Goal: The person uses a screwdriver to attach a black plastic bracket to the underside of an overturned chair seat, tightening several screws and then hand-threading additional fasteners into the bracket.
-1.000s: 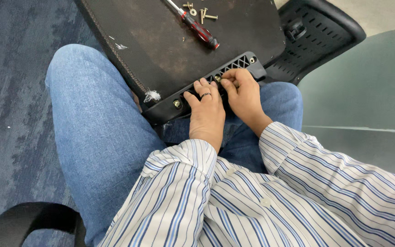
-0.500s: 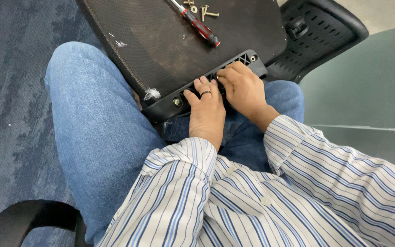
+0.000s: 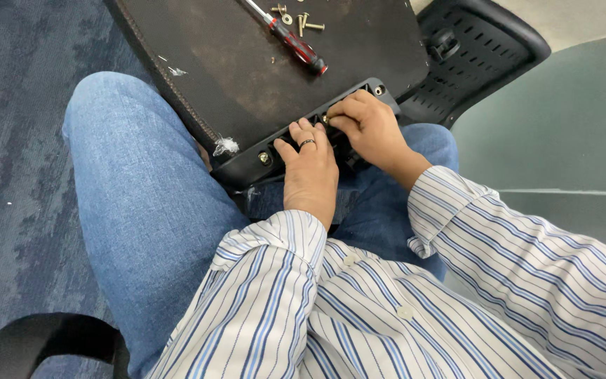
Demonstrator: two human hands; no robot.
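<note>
While our left hand (image 3: 311,172) lies flat, fingers spread, steadying the black plastic bracket (image 3: 296,137) on the dark seat board (image 3: 247,63) across our lap, our right hand (image 3: 369,130) has slid from the bracket's end toward its middle, fingertips now pinching a small brass fastener (image 3: 324,119). At twelve o'clock lie the red-handled screwdriver (image 3: 296,45) and spare screws (image 3: 299,17).

Blue-grey carpet (image 3: 15,175) off to the left, a black mesh chair back (image 3: 478,56) up right, and a smooth grey-green floor (image 3: 569,119) beyond it.
</note>
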